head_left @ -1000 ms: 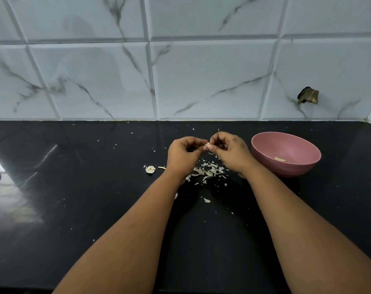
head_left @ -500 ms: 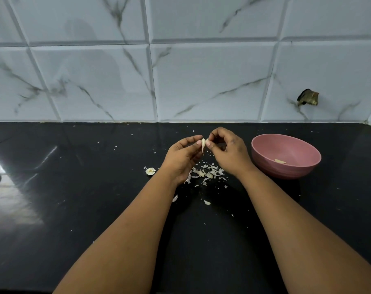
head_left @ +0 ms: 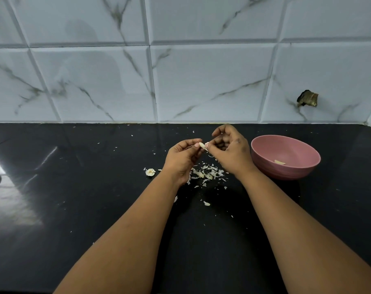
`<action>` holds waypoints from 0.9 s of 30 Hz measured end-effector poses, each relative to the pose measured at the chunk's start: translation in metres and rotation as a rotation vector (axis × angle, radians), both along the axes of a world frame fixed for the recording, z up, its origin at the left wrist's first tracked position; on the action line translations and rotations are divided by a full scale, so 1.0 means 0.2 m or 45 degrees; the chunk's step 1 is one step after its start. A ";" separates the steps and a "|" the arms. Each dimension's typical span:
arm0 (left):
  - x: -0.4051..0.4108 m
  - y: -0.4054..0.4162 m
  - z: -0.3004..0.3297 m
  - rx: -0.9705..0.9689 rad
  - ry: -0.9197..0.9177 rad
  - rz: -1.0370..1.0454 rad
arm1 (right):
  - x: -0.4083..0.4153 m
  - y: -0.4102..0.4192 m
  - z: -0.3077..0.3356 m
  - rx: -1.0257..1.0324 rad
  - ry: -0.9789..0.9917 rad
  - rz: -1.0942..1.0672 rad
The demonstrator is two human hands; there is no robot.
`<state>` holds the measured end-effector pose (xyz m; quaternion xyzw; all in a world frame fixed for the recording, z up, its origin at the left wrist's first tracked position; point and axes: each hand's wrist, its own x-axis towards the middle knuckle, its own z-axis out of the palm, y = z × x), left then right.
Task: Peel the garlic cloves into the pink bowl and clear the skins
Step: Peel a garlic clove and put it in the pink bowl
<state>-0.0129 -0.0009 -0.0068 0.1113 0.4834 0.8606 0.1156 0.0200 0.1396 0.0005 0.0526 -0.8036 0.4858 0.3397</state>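
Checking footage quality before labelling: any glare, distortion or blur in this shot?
Head view: window glare on the black countertop at left; wide-angle bending curves the tile lines; the garlic clove pinched between left hand and right hand is small and soft.

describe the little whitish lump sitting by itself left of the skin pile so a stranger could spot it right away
Start at the black countertop below the marble-look wall tiles and find the left hand. Just left of its wrist lies the garlic stub. Unlike the flat, thin skins heaped between the wrists, it is one rounded, chunky cream lump lying apart.
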 end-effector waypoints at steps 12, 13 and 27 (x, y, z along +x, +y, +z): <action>-0.03 -0.01 0.00 0.029 -0.023 0.167 | -0.03 0.04 -0.02 0.079 -0.196 -0.146; -0.03 -0.01 -0.01 0.002 -0.007 0.167 | -0.02 0.04 -0.02 0.055 -0.212 -0.142; -0.01 0.01 -0.01 -0.199 0.145 0.152 | -0.02 0.01 -0.02 -0.129 -0.327 0.040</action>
